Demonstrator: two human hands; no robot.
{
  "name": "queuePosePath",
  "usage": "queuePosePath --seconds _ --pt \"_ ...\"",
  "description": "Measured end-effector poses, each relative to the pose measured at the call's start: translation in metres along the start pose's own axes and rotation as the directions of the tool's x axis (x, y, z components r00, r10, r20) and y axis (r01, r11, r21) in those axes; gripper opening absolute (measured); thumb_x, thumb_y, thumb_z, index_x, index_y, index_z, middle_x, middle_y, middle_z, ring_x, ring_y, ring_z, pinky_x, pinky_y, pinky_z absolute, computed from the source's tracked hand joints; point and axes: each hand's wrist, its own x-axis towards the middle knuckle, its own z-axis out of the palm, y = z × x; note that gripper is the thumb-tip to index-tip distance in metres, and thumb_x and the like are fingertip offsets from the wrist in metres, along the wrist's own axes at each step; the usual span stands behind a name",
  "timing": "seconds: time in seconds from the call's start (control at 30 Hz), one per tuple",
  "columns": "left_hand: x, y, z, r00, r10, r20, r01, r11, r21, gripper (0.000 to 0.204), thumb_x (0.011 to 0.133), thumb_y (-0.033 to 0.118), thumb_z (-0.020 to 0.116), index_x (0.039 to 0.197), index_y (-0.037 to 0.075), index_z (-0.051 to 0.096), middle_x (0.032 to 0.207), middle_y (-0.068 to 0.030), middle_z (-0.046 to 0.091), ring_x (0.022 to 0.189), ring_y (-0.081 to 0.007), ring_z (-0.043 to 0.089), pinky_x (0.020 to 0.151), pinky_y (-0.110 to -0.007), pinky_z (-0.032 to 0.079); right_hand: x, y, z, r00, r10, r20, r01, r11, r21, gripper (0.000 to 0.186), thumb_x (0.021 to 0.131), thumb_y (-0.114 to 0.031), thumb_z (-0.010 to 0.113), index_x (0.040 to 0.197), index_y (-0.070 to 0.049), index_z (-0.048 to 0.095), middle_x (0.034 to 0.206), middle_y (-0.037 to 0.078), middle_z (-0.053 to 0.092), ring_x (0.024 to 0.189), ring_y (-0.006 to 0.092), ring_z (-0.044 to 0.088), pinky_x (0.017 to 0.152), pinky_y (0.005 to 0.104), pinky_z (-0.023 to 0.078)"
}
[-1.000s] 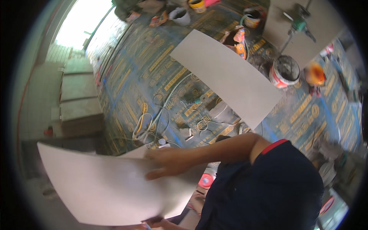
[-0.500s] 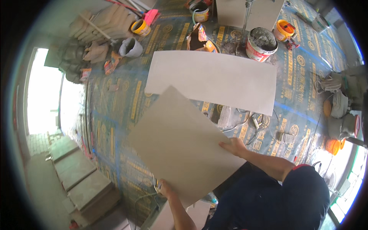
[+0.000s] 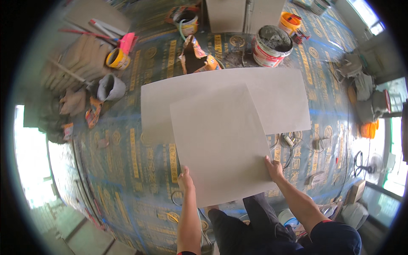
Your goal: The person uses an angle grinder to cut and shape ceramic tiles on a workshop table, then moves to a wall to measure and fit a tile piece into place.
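Observation:
Between my hands is a large flat beige tile (image 3: 221, 148), held out in front of my legs. My left hand (image 3: 186, 180) is closed on its left edge near the lower corner, thumb on top. On the opposite edge my right hand (image 3: 274, 168) grips it the same way, its fingers partly hidden beneath. Beyond and partly under the held tile, as seen from above, lies a long pale tile (image 3: 284, 100). Its middle is covered from sight.
A bucket of grey mortar (image 3: 274, 42) stands past the long tile, with a torn bag (image 3: 197, 59) left of it. Cables (image 3: 291, 142) lie on the printed floor sheet (image 3: 127, 170) to the right. At left are a grey bucket (image 3: 111, 87) and stacked sacks (image 3: 80, 59).
The held tile has turned from a diagonal position to nearly straight ahead of me. Both hands moved with it, and the view has shifted, bringing my legs into sight.

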Motion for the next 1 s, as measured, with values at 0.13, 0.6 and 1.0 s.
queuePosePath --seconds 0.13,0.6,1.0 --pt "0.066 0.023 0.032 0.998 0.036 -0.049 -0.029 0.991 0.130 0.065 0.090 0.053 0.057 0.112 -0.007 0.064 0.111 -0.0235 0.066 0.101 -0.0349 0.064 0.087 -0.042 0.049 0.020 -0.045 0.051 0.995 0.085 -0.058 -0.076 0.988 0.134 0.088 0.085 -0.074 0.045 0.094 0.010 0.067 0.089 0.032 0.065 0.093 0.0435 0.064 0.087 0.0467 0.047" --pt "0.102 0.059 0.084 0.904 0.052 0.425 -0.023 0.997 -0.073 0.045 0.092 0.026 0.065 0.116 -0.010 0.052 0.110 -0.0183 0.061 0.096 -0.0261 0.060 0.083 -0.039 0.049 0.110 -0.020 0.096 0.944 0.198 -0.265 -0.138 0.964 0.227 0.083 0.083 -0.078 0.042 0.090 -0.001 0.073 0.087 0.023 0.069 0.090 0.0353 0.067 0.083 0.0432 0.048" --pt "0.155 0.064 0.054 0.707 -0.165 0.687 0.409 0.889 -0.207 0.038 0.093 0.024 0.063 0.120 -0.001 0.054 0.124 -0.0149 0.055 0.110 -0.0234 0.056 0.093 -0.039 0.047 0.116 -0.039 0.089 0.959 0.119 -0.258 -0.022 0.937 0.348 0.074 0.092 -0.067 0.042 0.107 0.002 0.065 0.096 0.020 0.068 0.092 0.0342 0.064 0.085 0.0417 0.047"
